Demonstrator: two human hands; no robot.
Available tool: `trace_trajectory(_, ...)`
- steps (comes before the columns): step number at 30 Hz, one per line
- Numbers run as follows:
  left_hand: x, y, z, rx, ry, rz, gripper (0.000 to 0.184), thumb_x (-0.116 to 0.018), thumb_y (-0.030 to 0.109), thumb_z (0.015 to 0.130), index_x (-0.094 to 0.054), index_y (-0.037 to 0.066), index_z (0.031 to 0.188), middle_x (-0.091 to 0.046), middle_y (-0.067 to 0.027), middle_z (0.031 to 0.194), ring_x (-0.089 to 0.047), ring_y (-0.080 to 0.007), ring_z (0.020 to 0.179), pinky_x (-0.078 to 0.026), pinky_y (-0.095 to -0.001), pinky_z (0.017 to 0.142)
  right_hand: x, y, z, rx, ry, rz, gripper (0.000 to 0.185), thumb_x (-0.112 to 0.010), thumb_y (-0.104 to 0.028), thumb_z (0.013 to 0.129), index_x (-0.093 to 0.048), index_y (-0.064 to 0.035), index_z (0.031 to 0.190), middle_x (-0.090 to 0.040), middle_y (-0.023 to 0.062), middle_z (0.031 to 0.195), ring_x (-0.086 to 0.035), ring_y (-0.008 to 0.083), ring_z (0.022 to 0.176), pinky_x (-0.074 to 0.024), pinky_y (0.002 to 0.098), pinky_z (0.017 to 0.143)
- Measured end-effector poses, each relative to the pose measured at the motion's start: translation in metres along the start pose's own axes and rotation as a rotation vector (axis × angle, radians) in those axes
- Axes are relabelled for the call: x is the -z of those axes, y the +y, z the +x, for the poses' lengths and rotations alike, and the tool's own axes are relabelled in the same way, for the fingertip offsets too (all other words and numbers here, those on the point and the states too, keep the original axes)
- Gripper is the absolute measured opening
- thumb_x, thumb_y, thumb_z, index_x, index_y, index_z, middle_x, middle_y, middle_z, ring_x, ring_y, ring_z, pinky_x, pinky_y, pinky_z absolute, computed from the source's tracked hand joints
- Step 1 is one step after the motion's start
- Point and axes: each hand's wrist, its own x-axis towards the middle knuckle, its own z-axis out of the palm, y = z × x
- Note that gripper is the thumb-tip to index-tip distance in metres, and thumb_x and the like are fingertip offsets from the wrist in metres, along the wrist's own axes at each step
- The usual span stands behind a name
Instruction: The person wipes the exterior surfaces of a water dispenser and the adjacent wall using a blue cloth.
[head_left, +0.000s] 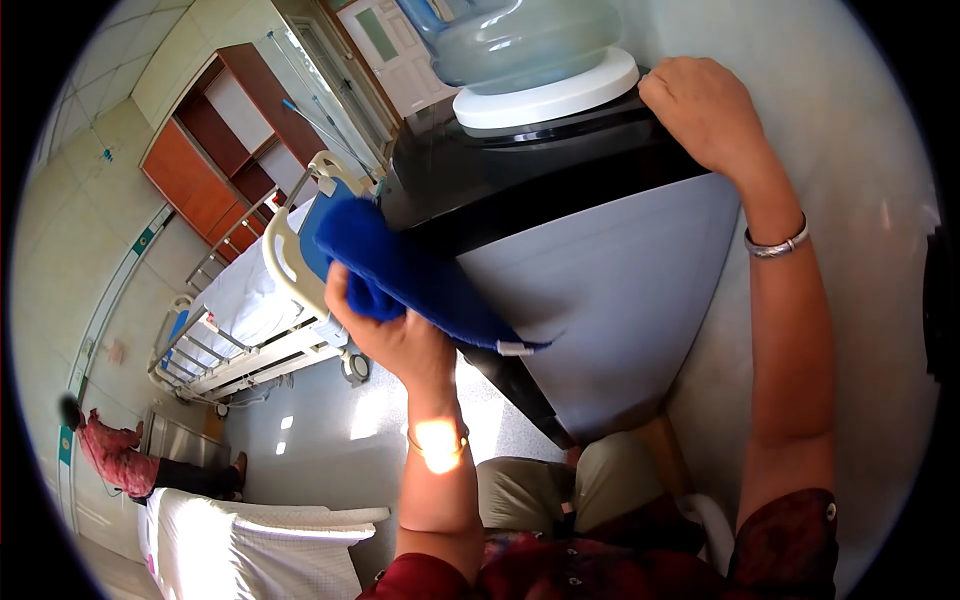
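Observation:
My left hand point(385, 330) is closed round a blue cloth point(400, 270), which hangs out to the right with a small white tag at its lower edge. The cloth is in front of the left side of a water dispenser point(600, 280) with a black top and a grey side panel. On the dispenser's top edge, at the back right, rests my right hand point(700, 110), its fingers curled; whether anything is in them is hidden. Beside that hand a clear blue water bottle point(530, 45) stands on a white ring point(550, 92).
A hospital bed point(250, 290) with side rails stands at the left, before a brown wardrobe point(225, 140). Another person point(115, 455) is at the far left wall, near a second bed with a white sheet point(250, 545). A door point(395, 50) is at the back.

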Motion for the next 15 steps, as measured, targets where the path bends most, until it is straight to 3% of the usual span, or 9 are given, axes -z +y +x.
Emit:
trace_trajectory(1, 0.005, 0.005, -0.011, 0.159, 0.004, -0.025, 0.051, -0.067, -0.003, 0.070, -0.042, 0.001, 0.115, -0.051, -0.0093, 0.112, -0.053, -0.0166, 0.099, -0.042, -0.0241, 0.085, 0.006, -0.005, 0.005, 0.006, 0.001, 0.001, 0.023, -0.039, -0.016, 0.081, -0.045, 0.0012, 0.067, -0.051, 0.0131, 0.070, -0.046, 0.0317, 0.067, -0.0383, 0.0420, 0.061)
trace_trajectory(3, 0.018, 0.007, -0.031, 0.134, -0.053, 0.141, 0.051, -0.067, -0.003, 0.071, -0.042, 0.001, 0.115, -0.052, -0.0088, 0.111, -0.054, -0.0174, 0.099, -0.041, -0.0263, 0.088, 0.020, -0.019, 0.014, -0.472, -0.240, 0.261, 0.025, -0.039, -0.017, 0.081, -0.044, 0.0021, 0.066, -0.050, 0.0144, 0.069, -0.046, 0.0321, 0.067, -0.0375, 0.0414, 0.061)
trace_trajectory(4, 0.025, 0.005, -0.040, 0.106, -0.118, 0.302, 0.050, -0.067, -0.003, 0.072, -0.042, 0.001, 0.116, -0.053, -0.0083, 0.110, -0.054, -0.0181, 0.098, -0.040, -0.0285, 0.091, 0.020, -0.021, 0.014, -0.467, -0.239, 0.260, 0.025, -0.039, -0.017, 0.081, -0.044, 0.0021, 0.066, -0.050, 0.0144, 0.069, -0.046, 0.0321, 0.067, -0.0375, 0.0414, 0.061)
trace_trajectory(6, 0.037, -0.002, -0.061, 0.140, -0.156, 0.324, 0.050, -0.065, -0.004, 0.071, -0.043, 0.001, 0.115, -0.052, -0.0073, 0.110, -0.052, -0.0176, 0.098, -0.039, -0.0288, 0.091, 0.020, -0.022, 0.013, -0.410, -0.066, 0.248, 0.031, -0.040, -0.020, 0.075, -0.052, 0.0027, 0.057, -0.055, 0.0189, 0.063, -0.051, 0.0349, 0.059, -0.0415, 0.0440, 0.056)
trace_trajectory(8, 0.047, -0.010, -0.076, 0.176, -0.195, 0.345, 0.049, -0.063, -0.006, 0.070, -0.043, 0.001, 0.114, -0.051, -0.0064, 0.110, -0.051, -0.0172, 0.099, -0.038, -0.0290, 0.092, 0.022, -0.023, 0.014, -0.416, -0.084, 0.241, 0.031, -0.040, -0.019, 0.075, -0.051, 0.0027, 0.057, -0.055, 0.0191, 0.063, -0.051, 0.0349, 0.060, -0.0415, 0.0437, 0.057)
trace_trajectory(10, 0.051, -0.012, -0.084, 0.069, -0.237, 0.400, 0.049, -0.060, -0.009, 0.066, -0.045, 0.002, 0.112, -0.049, -0.0082, 0.110, -0.048, -0.0193, 0.102, -0.037, -0.0315, 0.093, 0.023, -0.023, 0.015, -0.420, -0.100, 0.231, 0.031, -0.040, -0.019, 0.076, -0.051, 0.0027, 0.056, -0.054, 0.0193, 0.063, -0.051, 0.0349, 0.060, -0.0415, 0.0435, 0.058)
trace_trajectory(11, 0.052, -0.009, -0.084, -0.061, -0.270, 0.488, 0.048, -0.058, -0.011, 0.063, -0.049, 0.000, 0.108, -0.047, -0.0137, 0.112, -0.047, -0.0282, 0.106, -0.036, -0.0352, 0.093, 0.022, -0.022, 0.014, -0.413, -0.079, 0.236, 0.032, -0.040, -0.019, 0.076, -0.051, 0.0026, 0.056, -0.055, 0.0191, 0.064, -0.051, 0.0349, 0.060, -0.0419, 0.0433, 0.058)
trace_trajectory(12, 0.050, -0.009, -0.084, -0.061, -0.266, 0.486, 0.048, -0.058, -0.011, 0.063, -0.049, 0.000, 0.108, -0.047, -0.0137, 0.112, -0.047, -0.0282, 0.106, -0.036, -0.0352, 0.093, 0.020, -0.022, 0.013, -0.407, -0.058, 0.241, 0.032, -0.040, -0.019, 0.076, -0.052, 0.0025, 0.056, -0.055, 0.0189, 0.064, -0.051, 0.0348, 0.060, -0.0424, 0.0432, 0.058)
trace_trajectory(15, 0.044, -0.013, -0.085, -0.269, -0.316, 0.611, 0.048, -0.057, -0.008, 0.063, -0.051, -0.003, 0.110, -0.038, -0.0237, 0.120, -0.042, -0.0423, 0.110, -0.031, -0.0416, 0.099, 0.017, -0.020, 0.012, -0.400, -0.040, 0.264, 0.033, -0.039, -0.020, 0.077, -0.053, 0.0020, 0.057, -0.056, 0.0183, 0.064, -0.052, 0.0345, 0.061, -0.0436, 0.0434, 0.058)
